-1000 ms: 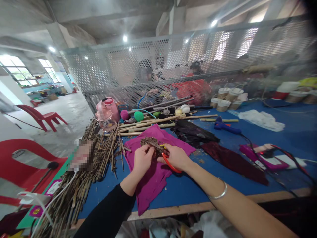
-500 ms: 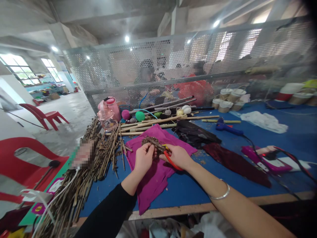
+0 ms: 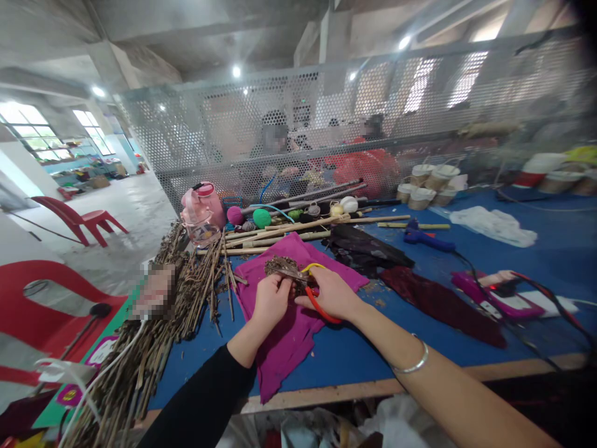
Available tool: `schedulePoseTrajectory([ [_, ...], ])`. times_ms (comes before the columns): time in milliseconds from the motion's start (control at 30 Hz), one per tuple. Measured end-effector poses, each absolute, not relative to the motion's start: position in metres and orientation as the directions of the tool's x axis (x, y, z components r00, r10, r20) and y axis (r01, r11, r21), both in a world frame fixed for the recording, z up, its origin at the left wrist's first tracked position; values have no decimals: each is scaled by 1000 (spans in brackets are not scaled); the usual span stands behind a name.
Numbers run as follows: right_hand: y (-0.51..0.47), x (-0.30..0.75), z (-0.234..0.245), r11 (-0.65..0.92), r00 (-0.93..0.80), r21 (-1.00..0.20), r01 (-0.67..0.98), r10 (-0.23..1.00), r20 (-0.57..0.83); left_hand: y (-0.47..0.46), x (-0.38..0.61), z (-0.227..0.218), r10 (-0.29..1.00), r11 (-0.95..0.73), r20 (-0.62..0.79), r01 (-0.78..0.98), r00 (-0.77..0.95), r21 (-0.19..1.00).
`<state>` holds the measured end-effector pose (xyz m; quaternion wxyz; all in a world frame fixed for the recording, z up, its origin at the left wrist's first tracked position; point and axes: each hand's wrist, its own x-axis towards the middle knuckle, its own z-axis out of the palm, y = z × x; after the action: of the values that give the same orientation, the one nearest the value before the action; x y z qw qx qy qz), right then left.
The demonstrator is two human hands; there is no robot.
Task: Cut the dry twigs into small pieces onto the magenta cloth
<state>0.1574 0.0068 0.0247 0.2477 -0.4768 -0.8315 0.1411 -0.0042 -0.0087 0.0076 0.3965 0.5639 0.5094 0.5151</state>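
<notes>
My right hand [image 3: 333, 294] grips a pair of scissors [image 3: 318, 306] by its red and yellow handles, which are spread apart. The blades point left, over a small heap of brown dried plant bits [image 3: 276, 264] on a magenta cloth [image 3: 286, 348]. Close against the blades, my left hand [image 3: 272, 302] has thumb and fingers pinched together at the heap's near edge. What those fingers hold is too small and hidden to make out. The cloth lies on the blue tabletop [image 3: 368, 361].
Dried brown stems [image 3: 163, 336] lie in a big pile at left. Behind the cloth are bamboo sticks [image 3: 280, 233], yarn balls [image 3: 262, 217] and a pink jug [image 3: 204, 211]. To the right lie dark red fabric [image 3: 438, 305] and a blue glue gun [image 3: 426, 238]. A perforated metal screen [image 3: 209, 137] stands behind.
The scissors' handles have spread, with the yellow loop moving up and away from the red one, and the blades have tipped flatter. The left hand stays pinched in nearly the same place.
</notes>
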Motion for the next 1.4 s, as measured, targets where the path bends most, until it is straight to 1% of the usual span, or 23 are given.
schedulePoseTrajectory([
  [133,5,156,24,443,-385,-433,785,896,220,-10,-7,11,952,-259,300,366,-57,894],
  [200,4,156,25,409,-360,-402,820,913,194,-10,-9,12,945,-273,321,393,-63,878],
  [267,3,155,26,399,-356,-384,833,917,180,-9,-9,12,948,-265,311,368,-71,891],
  [333,3,155,27,404,-363,-390,827,915,177,-8,-8,10,957,-243,279,311,-79,919],
  [467,6,155,25,395,-353,-424,815,919,178,-6,-4,6,982,-169,181,162,-63,972],
  [567,7,156,24,378,-337,-424,823,926,172,-5,-2,5,994,-103,104,19,-39,995],
  [667,8,156,24,366,-320,-438,821,930,178,-4,-1,4,997,-81,80,-67,-21,994],
  [800,7,155,25,411,-352,-536,737,911,215,-4,-1,4,996,-93,92,-43,-11,995],
  [900,7,154,24,427,-362,-571,702,903,231,-4,-1,5,997,-79,79,-24,-13,997],
  [1067,6,155,22,476,-385,-566,673,879,282,-5,-2,7,987,-150,155,112,-38,982],
  [1167,6,155,22,516,-411,-547,660,856,312,-5,-3,7,984,-159,170,174,-51,972],
  [1400,7,155,21,517,-417,-536,667,856,306,-6,-2,9,991,-124,132,153,-37,980],
])
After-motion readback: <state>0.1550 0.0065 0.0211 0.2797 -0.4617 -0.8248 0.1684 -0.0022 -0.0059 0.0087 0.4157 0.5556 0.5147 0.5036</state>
